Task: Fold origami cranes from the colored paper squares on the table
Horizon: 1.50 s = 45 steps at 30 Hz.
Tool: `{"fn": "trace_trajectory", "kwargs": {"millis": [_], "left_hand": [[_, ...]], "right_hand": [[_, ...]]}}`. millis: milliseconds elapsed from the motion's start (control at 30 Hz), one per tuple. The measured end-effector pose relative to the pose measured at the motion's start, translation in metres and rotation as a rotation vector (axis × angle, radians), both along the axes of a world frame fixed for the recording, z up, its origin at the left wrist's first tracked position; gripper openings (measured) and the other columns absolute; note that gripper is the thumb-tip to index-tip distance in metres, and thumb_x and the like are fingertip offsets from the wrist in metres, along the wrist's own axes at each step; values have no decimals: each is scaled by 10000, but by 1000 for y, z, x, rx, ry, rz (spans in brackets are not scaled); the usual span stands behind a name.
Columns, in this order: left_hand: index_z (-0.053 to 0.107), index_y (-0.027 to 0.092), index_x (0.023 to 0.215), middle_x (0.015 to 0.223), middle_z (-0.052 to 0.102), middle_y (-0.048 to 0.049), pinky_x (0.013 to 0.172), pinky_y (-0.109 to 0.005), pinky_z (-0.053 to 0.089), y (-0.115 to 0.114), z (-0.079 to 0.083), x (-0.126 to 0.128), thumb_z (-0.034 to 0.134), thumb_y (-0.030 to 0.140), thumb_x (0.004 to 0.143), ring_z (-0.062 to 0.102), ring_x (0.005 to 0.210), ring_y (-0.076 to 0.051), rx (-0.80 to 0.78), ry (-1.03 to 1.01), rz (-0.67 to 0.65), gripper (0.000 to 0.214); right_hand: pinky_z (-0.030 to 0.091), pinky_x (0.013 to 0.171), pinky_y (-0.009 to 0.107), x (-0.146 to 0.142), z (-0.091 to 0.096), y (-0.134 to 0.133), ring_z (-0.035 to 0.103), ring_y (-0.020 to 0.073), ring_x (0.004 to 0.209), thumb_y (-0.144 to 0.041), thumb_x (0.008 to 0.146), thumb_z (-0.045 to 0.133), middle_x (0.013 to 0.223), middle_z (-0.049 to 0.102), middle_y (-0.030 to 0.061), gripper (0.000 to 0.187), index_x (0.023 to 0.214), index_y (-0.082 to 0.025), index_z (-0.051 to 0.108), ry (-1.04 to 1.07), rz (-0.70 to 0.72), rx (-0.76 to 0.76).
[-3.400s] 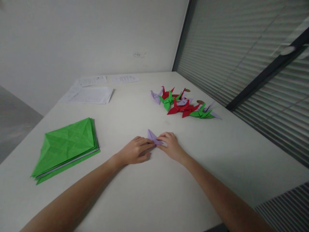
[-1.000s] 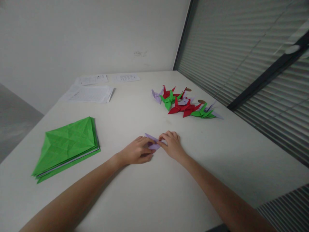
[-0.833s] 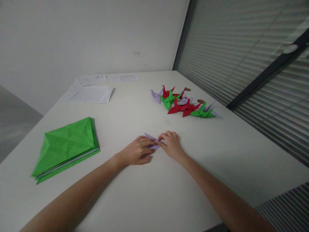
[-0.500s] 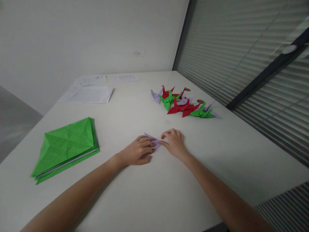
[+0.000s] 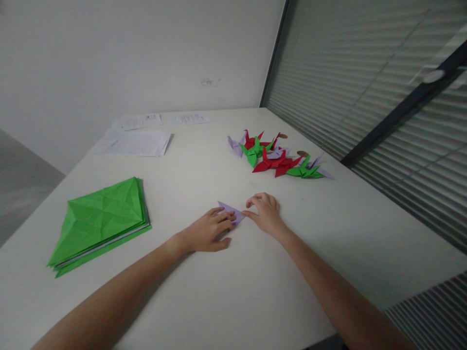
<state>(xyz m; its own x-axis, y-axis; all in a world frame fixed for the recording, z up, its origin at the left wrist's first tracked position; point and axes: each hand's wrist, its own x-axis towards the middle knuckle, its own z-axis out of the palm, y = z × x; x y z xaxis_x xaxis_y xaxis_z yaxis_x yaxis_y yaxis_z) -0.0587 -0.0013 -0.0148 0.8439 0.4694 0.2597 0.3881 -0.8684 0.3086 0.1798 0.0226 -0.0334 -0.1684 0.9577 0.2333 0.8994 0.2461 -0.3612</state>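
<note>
A small folded piece of lavender origami paper (image 5: 238,214) lies flat on the table before me, pointed at its far left end. Spread over its left part are the fingers of my left hand (image 5: 209,229), pressing it down and hiding some of it. My right hand (image 5: 265,214) is at the paper's right tip, where the thumb touches the edge; the other fingers curl above, apart from the thumb. Farther back sits a group of folded paper cranes in red (image 5: 270,163), green (image 5: 253,151) and lavender (image 5: 237,145).
To the left lies a stack of creased green paper sheets (image 5: 105,209). Printed papers (image 5: 142,143) rest at the back left of the white table (image 5: 204,301). Two small brown discs (image 5: 302,153) are near the cranes. A window with blinds (image 5: 365,73) borders the right side.
My right thumb has slid slightly right toward the paper's tip, and the left fingers have shifted a little, uncovering more of the lavender paper. The cranes and green stack stay put.
</note>
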Motion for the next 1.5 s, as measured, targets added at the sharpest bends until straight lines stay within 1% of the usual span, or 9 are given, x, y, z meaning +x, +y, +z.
{"fn": "trace_trajectory", "kwargs": {"millis": [133, 200, 367, 567, 900, 1033, 1133, 1300, 1500], "left_hand": [[500, 189, 1329, 1327, 558, -123, 1142, -482, 313, 0, 0, 0, 542, 313, 878, 519, 1250, -262, 9, 6, 6, 469], [503, 188, 1339, 1349, 542, -132, 1142, -485, 313, 1, -1, 0, 530, 322, 888, 513, 1258, -268, 17, 11, 2, 471], [493, 180, 1363, 1359, 530, -150, 1143, -478, 311, 1, -3, -1, 523, 340, 899, 495, 1279, -270, 28, 20, 0, 492], [483, 193, 1371, 1368, 524, -145, 1132, -471, 318, 0, -3, -1, 517, 349, 906, 482, 1290, -267, 15, 30, 9, 492], [504, 188, 1347, 1322, 546, -143, 1139, -465, 315, 1, -4, -1, 540, 331, 891, 501, 1269, -265, 25, -10, 1, 480], [488, 175, 1363, 1347, 528, -155, 1136, -473, 317, 1, -4, -1, 536, 328, 891, 495, 1273, -278, 56, -16, -23, 499], [555, 166, 1290, 1359, 531, -152, 1139, -484, 297, 0, -3, -1, 527, 320, 896, 478, 1288, -286, 100, -18, -21, 425], [643, 184, 1128, 1185, 647, -110, 1046, -425, 389, -2, -1, 1, 494, 273, 904, 591, 1125, -233, 88, -48, -17, 283], [618, 189, 1183, 1184, 656, -102, 1011, -403, 408, -2, 0, 1, 508, 266, 886, 614, 1089, -227, 46, -53, 0, 326]], "right_hand": [[350, 940, 460, 1, -1, 1, 499, 292, 1066, -417, 789, 739, 1081, 594, 69, 193, 873, -258, 667, 41, 29, 26], [358, 924, 430, 1, 0, 1, 520, 265, 1028, -376, 804, 734, 1018, 622, 57, 154, 856, -247, 667, 81, 89, 45], [364, 866, 379, -4, 4, 0, 550, 212, 927, -299, 849, 701, 878, 663, 22, 64, 844, -238, 684, 150, 324, 39], [387, 819, 364, -5, 3, 0, 548, 205, 889, -241, 862, 683, 840, 669, 32, 43, 835, -228, 713, 158, 416, 44], [394, 835, 362, -5, 10, -3, 558, 202, 900, -268, 892, 634, 829, 667, 30, 123, 819, -231, 725, 146, 391, 30], [389, 838, 357, -4, 7, -2, 561, 200, 913, -278, 886, 643, 847, 670, 28, 98, 841, -240, 722, 119, 393, 31], [386, 835, 356, -3, 6, -1, 555, 205, 916, -287, 887, 647, 864, 667, 34, 86, 862, -236, 712, 110, 395, 7], [377, 832, 355, -4, 7, -1, 549, 207, 908, -275, 899, 633, 869, 662, 39, 93, 857, -219, 694, 118, 393, -15], [373, 820, 348, -5, 8, -2, 556, 199, 895, -246, 882, 651, 859, 664, 32, 60, 852, -215, 692, 89, 401, 19]]}}
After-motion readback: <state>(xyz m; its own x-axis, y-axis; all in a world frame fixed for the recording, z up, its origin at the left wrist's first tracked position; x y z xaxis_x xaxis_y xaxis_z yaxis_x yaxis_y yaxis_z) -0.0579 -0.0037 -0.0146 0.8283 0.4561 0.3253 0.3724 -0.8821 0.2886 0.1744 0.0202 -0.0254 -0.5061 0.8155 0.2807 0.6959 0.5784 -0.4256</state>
